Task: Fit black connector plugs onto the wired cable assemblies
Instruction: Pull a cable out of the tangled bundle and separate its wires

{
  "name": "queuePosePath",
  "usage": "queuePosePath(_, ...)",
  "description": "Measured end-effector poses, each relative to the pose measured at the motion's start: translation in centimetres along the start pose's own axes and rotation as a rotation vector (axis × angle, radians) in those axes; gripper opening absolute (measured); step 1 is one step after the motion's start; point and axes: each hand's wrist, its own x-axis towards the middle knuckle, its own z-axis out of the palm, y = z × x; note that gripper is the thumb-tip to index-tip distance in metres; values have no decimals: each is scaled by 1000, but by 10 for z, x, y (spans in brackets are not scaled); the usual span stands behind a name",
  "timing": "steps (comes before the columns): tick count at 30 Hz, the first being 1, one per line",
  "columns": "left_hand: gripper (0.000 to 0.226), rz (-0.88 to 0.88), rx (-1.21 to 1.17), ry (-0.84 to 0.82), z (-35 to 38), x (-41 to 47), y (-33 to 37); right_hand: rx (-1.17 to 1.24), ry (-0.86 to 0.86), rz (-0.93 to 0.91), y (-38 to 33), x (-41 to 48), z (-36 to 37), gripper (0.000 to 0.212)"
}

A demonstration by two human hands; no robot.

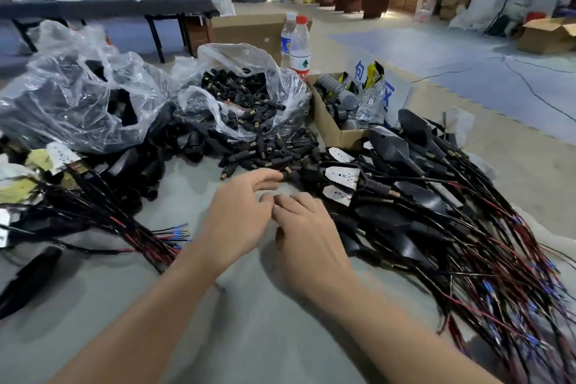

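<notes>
Grey worktop (249, 337), heaped black connector plugs (265, 153), left hand (237, 218) fingers loosely spread touching one, right hand (307, 237) apparently empty, blurred.

A pale grey tabletop (255, 315) fills the lower frame. On it are heaped loose black connector plugs (265, 153) at centre, red-and-black wired cable assemblies (461, 227) at right, clear plastic bags (78, 97) at upper left, and an open cardboard box (330, 128) right of centre.
</notes>
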Motion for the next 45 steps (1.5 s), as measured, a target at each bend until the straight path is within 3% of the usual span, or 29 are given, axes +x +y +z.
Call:
queuePosePath(7, 34, 36, 493, 146, -60, -4, -82, 205, -75, -42, -55, 51, 60, 25)
queuePosePath(10, 44, -39, 503, 251, -86, -6, -108, 322, -65, 17, -68, 75, 80, 30)
queuePosePath(12, 50, -98, 489, 323, -98, -10, -120, 409, -146, 87, -72, 91, 89, 39)
queuePosePath(15, 51, -91, 553, 316, -104, -13, -135, 445, -228, 150, -71, 104, 98, 42)
queuePosePath(17, 46, -33, 457, 306, -102, -12, -140, 440, -174, 129, -72, 106, 102, 35)
queuePosePath(21, 55, -94, -140, 483, -108, -14, -138, 381, -5, 36, -83, 101, 101, 27)
queuePosePath(23, 50, -149, -211, 569, -113, -14, -140, 303, 86, -25, -92, 97, 95, 19)
queuePosePath(27, 43, -194, -135, 612, -113, -10, -142, 85, -151, -87, -107, 91, 87, 43)
queuePosePath(29, 43, -184, -121, 593, -110, -12, -138, 85, -218, -92, -110, 90, 88, 38)
queuePosePath(32, 45, -182, -63, 579, -107, -16, -135, 254, -216, -20, -105, 95, 87, 26)
queuePosePath(35, 46, -194, 12, 573, -105, -20, -134, 488, -169, 128, -88, 101, 81, 37)
queuePosePath(38, 50, -181, 154, 476, -100, -23, -129, 704, -113, 291, -73, 104, 73, 31)
queuePosePath(42, 43, -233, 361, 388, -92, -23, -125, 1209, 29, 479, -59, 113, 66, 26)
queuePosePath(45, 34, -227, 456, 427, -86, -24, -122, 1639, 5, 593, -44, 120, 57, 21)
